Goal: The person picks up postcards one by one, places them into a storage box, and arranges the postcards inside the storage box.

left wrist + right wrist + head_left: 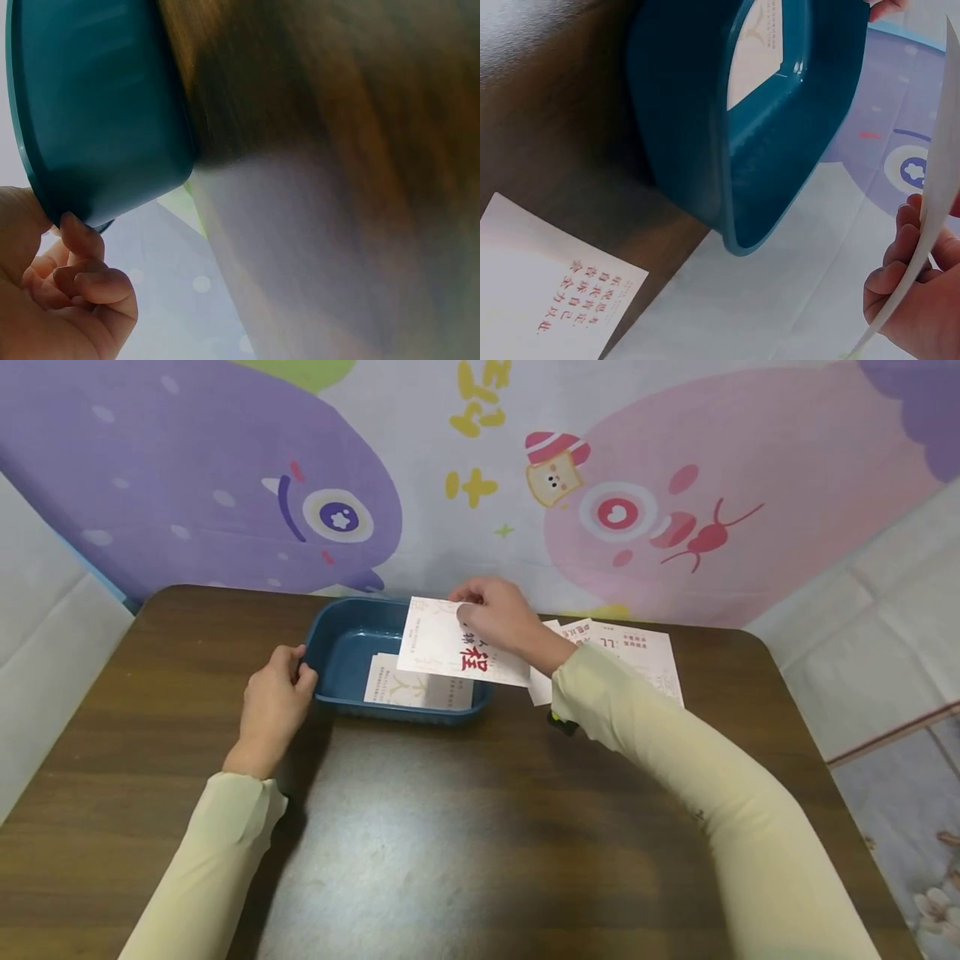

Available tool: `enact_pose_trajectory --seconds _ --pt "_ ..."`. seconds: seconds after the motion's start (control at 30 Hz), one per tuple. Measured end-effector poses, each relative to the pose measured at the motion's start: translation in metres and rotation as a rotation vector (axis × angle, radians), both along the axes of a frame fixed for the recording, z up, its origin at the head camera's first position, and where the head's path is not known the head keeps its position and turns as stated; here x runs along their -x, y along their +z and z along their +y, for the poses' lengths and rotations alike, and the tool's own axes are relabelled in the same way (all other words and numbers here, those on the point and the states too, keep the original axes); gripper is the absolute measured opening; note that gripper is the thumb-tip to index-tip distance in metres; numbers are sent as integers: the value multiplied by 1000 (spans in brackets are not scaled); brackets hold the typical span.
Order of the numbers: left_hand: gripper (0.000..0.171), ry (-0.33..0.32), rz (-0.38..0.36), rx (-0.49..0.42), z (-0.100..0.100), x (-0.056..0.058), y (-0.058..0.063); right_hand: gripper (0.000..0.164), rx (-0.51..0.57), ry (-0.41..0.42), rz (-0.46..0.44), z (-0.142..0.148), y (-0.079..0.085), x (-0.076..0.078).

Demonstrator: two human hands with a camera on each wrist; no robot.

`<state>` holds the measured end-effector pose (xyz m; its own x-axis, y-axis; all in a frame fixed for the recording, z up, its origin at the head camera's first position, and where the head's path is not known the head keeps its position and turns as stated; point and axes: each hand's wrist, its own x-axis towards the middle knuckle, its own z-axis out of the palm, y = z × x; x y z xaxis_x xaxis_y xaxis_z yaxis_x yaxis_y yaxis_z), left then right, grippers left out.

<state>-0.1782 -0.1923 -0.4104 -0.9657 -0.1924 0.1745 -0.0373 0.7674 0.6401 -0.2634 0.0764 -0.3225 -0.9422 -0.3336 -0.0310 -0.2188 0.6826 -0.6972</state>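
Note:
A teal plastic bin (341,647) stands near the table's back edge, with printed cards (382,689) lying inside it. My left hand (273,702) grips the bin's left end; in the left wrist view its thumb and fingers (82,240) pinch the rim. Above the bin's right part, my right hand (498,614) pinches a white card (427,639) with red and black characters. The right wrist view shows this card (934,180) edge-on, slightly bent, between thumb and fingers. More cards (645,656) lie spread on the table to the right, partly under the right forearm.
A small black and yellow-green object (562,722) lies beside the right sleeve, mostly hidden. The brown wooden table (420,843) reaches back to a cartoon-printed cloth (472,543). Pale panels (862,610) stand at both sides.

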Motion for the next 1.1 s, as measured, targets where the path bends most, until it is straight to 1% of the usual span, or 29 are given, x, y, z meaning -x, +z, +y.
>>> enact_pose_trajectory --seconds 0.13,0.43,0.77,0.9,1.1 --pt "40 3 -2 -3 -1 0 -1 38 24 5 -11 -6 -1 1" --pt "38 4 9 -9 -1 0 -3 36 38 29 0 -21 -2 4" --pt "38 13 20 -15 -2 0 -2 34 14 51 16 -37 -6 11" --pt "37 15 25 -21 -1 0 -2 34 21 65 27 -43 -7 10" --pt "38 13 13 -26 -1 1 -2 34 20 87 12 -50 -9 9"
